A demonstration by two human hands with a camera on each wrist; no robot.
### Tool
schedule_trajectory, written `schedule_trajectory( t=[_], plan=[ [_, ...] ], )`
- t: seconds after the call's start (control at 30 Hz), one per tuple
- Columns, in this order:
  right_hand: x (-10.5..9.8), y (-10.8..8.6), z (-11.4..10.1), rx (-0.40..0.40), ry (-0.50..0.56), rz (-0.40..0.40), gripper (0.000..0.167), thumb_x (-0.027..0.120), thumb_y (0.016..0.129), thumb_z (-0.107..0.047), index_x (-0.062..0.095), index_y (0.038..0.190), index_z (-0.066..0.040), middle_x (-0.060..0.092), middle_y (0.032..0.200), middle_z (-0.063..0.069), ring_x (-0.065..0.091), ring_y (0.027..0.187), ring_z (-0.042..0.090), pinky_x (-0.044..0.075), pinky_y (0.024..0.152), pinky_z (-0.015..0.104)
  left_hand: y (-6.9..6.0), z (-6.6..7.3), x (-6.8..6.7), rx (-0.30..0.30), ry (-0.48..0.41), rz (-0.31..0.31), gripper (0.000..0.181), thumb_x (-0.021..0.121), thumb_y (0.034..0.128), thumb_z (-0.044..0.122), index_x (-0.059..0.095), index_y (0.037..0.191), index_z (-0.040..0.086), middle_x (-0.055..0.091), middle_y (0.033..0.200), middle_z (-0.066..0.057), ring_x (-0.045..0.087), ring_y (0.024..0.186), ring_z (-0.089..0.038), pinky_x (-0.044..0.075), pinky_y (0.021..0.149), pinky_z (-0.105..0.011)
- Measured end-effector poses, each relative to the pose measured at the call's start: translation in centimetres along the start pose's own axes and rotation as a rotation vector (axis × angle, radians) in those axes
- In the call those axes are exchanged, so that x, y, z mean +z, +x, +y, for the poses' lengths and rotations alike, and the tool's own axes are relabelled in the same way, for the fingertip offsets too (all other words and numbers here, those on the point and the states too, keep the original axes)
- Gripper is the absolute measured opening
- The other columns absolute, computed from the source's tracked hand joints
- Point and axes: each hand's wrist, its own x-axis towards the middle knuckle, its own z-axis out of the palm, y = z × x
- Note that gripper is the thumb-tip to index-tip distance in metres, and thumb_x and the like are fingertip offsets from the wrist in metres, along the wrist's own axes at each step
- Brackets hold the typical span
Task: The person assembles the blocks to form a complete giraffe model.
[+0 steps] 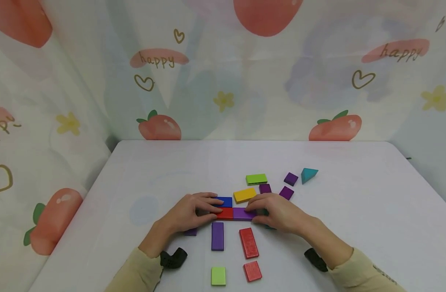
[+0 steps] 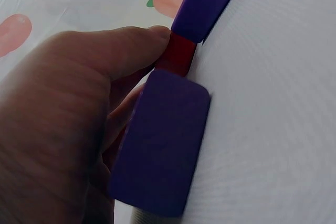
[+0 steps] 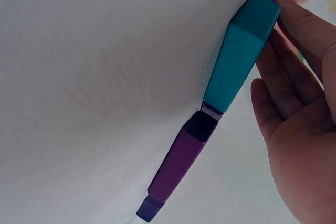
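Near the middle of the white table, my left hand (image 1: pixel 190 211) pinches a red block (image 1: pixel 227 214) between thumb and fingers. Another finger of that hand lies on a blue block (image 1: pixel 226 201) just behind the red one. The red block meets a purple block (image 1: pixel 242 214) end to end, and my right hand (image 1: pixel 279 213) pinches the purple one near its right end. In the left wrist view the thumb touches the side of the red block (image 2: pixel 178 56). A teal block (image 3: pixel 239 61) stands beside the right hand in the right wrist view, partly hidden from above.
Behind the hands lie yellow (image 1: pixel 244 195) and green (image 1: pixel 256 179) blocks, several small purple blocks (image 1: pixel 291 179) and a teal triangular piece (image 1: pixel 308 175). In front are a purple block (image 1: pixel 217 236), two red blocks (image 1: pixel 248 243) and a light green one (image 1: pixel 218 276).
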Motion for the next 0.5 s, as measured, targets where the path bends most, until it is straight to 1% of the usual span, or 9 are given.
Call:
schedule_trajectory(
  t=[0.23,0.5],
  plan=[
    [-0.05,-0.01,0.0,-0.001,0.007,-0.005,0.028,0.078,0.09,-0.016,0.075,0.118,-0.013,0.07,0.117,-0.001,0.063,0.112,0.023,0.053,0.096,0.043,0.05,-0.01,0.08,-0.023,-0.008,-0.01,0.026,0.073,0.0948,0.021,0.077,0.121,0.019,0.065,0.13,0.012,0.047,0.137,-0.015,0.039,0.111,-0.049],
    [0.0,0.02,-0.06,0.007,0.014,-0.005,0.029,0.078,0.09,-0.017,0.075,0.118,-0.013,0.07,0.118,-0.001,0.063,0.113,0.024,0.053,0.096,0.044,0.03,-0.03,0.15,-0.029,-0.003,-0.015,0.027,0.073,0.095,0.021,0.076,0.121,0.019,0.065,0.13,0.011,0.046,0.137,-0.015,0.04,0.11,-0.048]
  ],
)
